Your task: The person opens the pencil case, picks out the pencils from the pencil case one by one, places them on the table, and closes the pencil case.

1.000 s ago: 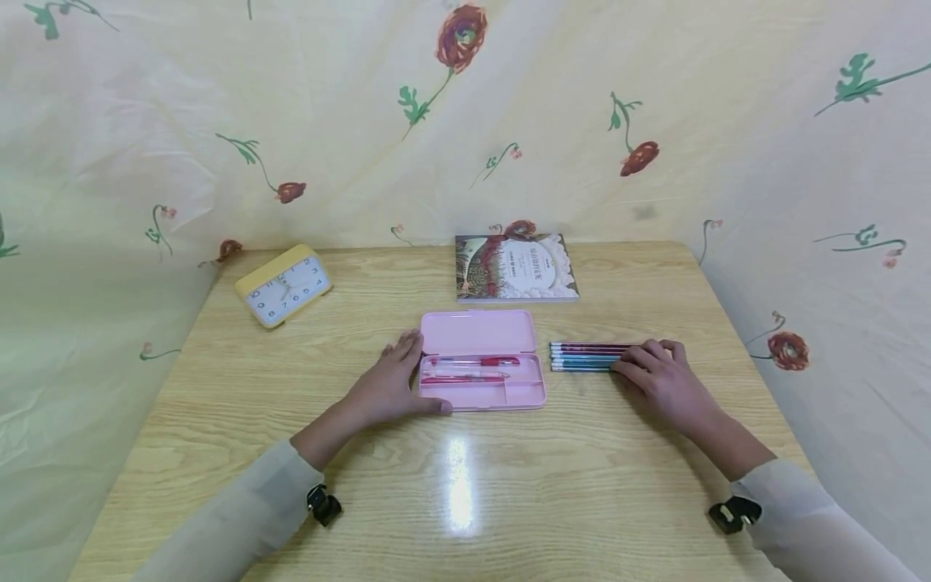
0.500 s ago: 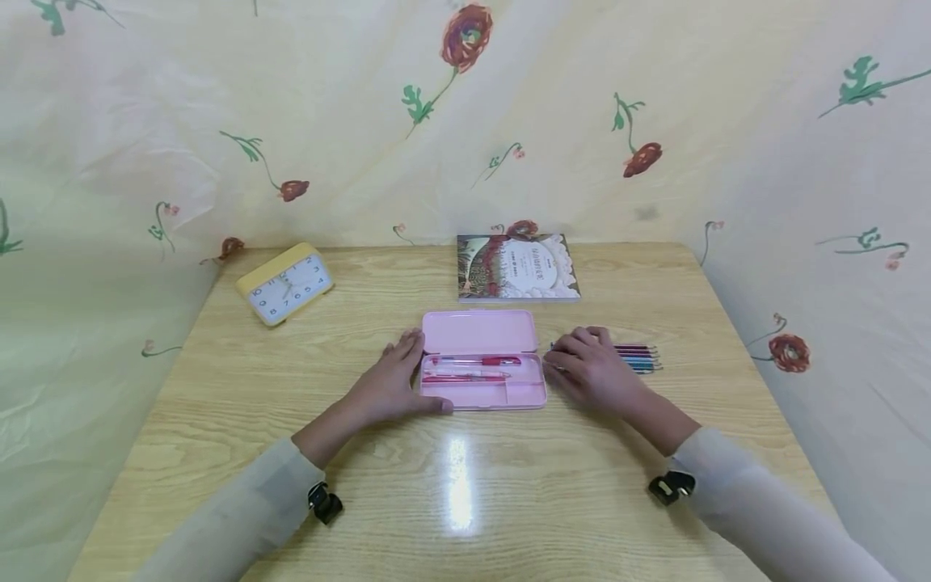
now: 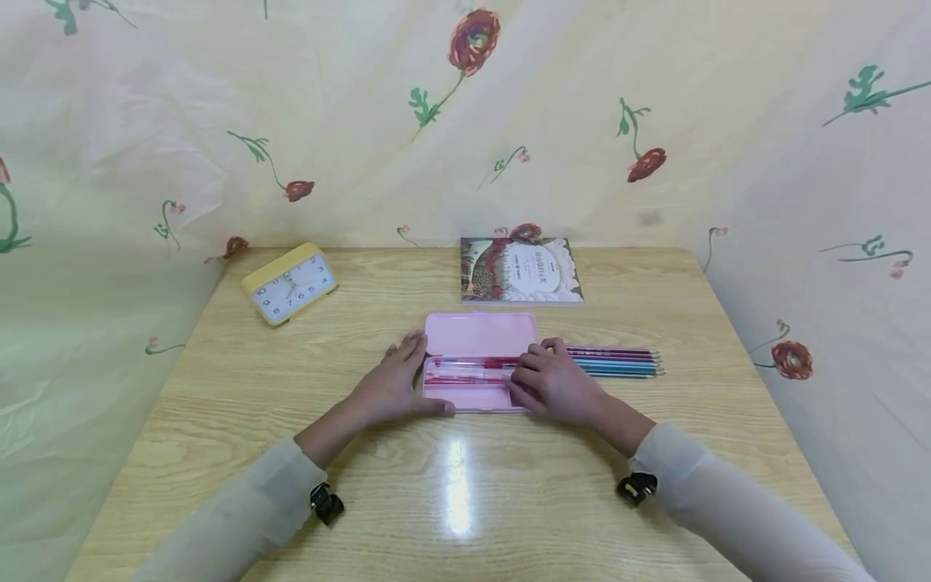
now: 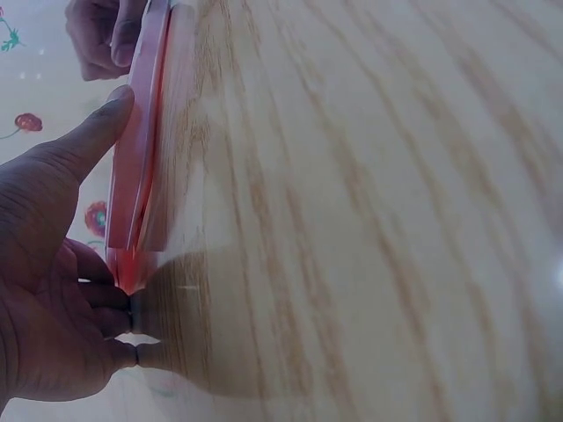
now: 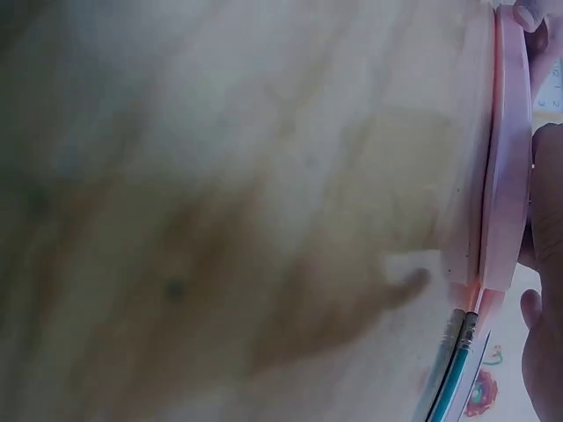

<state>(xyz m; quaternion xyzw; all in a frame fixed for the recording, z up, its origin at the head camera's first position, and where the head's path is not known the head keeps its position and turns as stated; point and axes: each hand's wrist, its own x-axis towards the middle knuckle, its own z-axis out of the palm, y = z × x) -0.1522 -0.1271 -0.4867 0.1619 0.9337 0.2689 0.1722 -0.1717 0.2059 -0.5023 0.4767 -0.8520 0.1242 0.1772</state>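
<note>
A pink pencil case (image 3: 465, 398) lies unfolded on the table, its lid (image 3: 480, 333) laid back behind it. My left hand (image 3: 389, 384) rests at the case's left end; its thumb touches the front wall, as the left wrist view also shows. Inside the back compartment lie a red-capped pen (image 3: 498, 363) and other red and white pens. My right hand (image 3: 556, 384) is over the case's right end, its bent fingertips at the pens' ends; whether they grip a pen is hidden. Just right of it, several pencils (image 3: 618, 363), dark red and blue, lie side by side.
A yellow alarm clock (image 3: 291, 283) stands at the back left of the wooden table (image 3: 393, 501). Behind the pencil case lies a book (image 3: 521, 271) with an illustrated cover. Flower-patterned cloth (image 3: 349, 105) hangs around the table's back and sides.
My right hand has moved left, off the pencils' right part, past their left ends and onto the case's right end. The left hand stays at the case. The pencils remain on the table.
</note>
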